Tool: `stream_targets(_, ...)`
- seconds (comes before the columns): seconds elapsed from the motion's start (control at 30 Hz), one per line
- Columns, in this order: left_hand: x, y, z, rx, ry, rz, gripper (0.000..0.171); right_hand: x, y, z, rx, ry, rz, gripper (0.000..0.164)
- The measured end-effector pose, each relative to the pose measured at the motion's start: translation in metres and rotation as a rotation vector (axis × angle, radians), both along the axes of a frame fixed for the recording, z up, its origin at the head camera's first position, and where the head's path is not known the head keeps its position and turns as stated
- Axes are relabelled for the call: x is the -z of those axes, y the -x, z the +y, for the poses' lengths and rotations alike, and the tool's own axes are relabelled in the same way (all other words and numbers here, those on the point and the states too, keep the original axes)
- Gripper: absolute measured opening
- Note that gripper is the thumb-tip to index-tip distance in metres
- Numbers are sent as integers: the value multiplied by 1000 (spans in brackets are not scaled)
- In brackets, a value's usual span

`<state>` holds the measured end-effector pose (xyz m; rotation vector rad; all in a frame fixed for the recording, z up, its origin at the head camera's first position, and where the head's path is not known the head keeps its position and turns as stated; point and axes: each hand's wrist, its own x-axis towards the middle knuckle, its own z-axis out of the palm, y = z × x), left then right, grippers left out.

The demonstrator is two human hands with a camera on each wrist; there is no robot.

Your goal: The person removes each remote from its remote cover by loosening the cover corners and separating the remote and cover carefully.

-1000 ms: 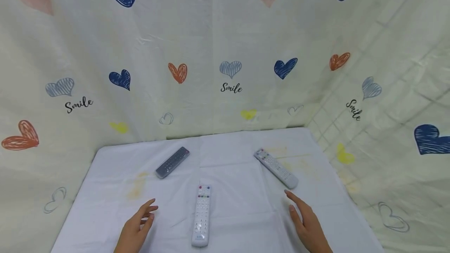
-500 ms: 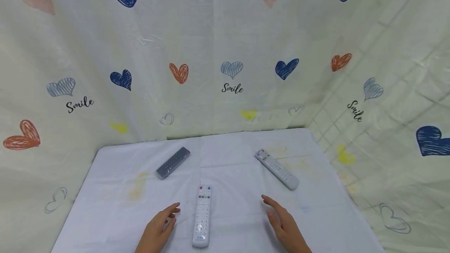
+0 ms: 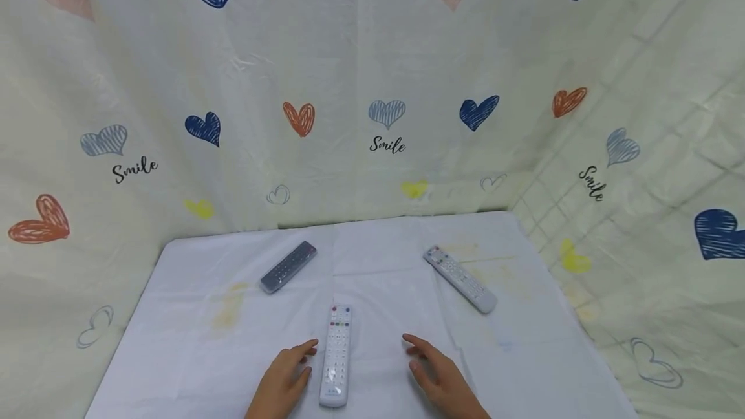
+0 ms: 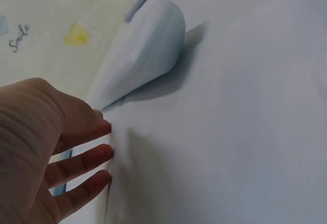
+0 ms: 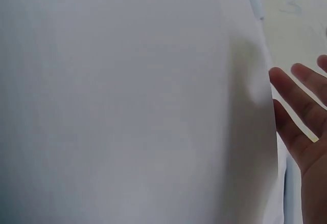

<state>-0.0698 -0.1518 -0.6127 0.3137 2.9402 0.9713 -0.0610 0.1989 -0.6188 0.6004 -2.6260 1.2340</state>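
A white remote control (image 3: pixel 335 357) lies face up on the white-covered table, its long side pointing away from me. Just left of it, my left hand (image 3: pixel 282 380) has loosely bent fingers, with a small gap to the remote's edge. In the left wrist view the left hand (image 4: pixel 61 152) has its fingers spread and holds nothing, near a pale rounded end of a remote (image 4: pixel 148 50). Farther to the right of the white remote hovers my right hand (image 3: pixel 442 377), fingers relaxed and nothing held. Its spread fingers (image 5: pixel 301 101) show in the right wrist view.
A dark grey remote (image 3: pixel 288 267) lies slantwise at the back left. A light grey remote (image 3: pixel 460 280) lies slantwise at the back right. Curtains (image 3: pixel 337 50) printed with hearts enclose the back and sides of the table (image 3: pixel 384 251).
Both hands have moved inward: the left hand rightward to beside the white remote, the right hand leftward, away from the light grey remote. The remotes stay where they lay.
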Motion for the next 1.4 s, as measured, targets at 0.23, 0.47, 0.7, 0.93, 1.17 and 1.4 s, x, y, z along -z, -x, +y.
stream_targets(0.23,2,-1,10,99,92,117,64,2,3,-19,-118,-53,109,60)
stream_targets(0.47,4,1,15,142,139,118,72,4,8,-41,-245,-126,87,67)
stream_targets(0.7,7,3,14,162,159,124,71,-6,9,-62,-372,-334,45,82)
stream_targets(0.93,13,4,20,190,124,275,72,-11,8,-68,-423,-317,43,79)
stream_targets(1.17,6,8,23,158,131,313,72,-16,3,-63,-394,-142,25,61)
stream_targets(1.4,-9,10,26,124,66,374,69,-28,6,-64,-339,-6,152,49)
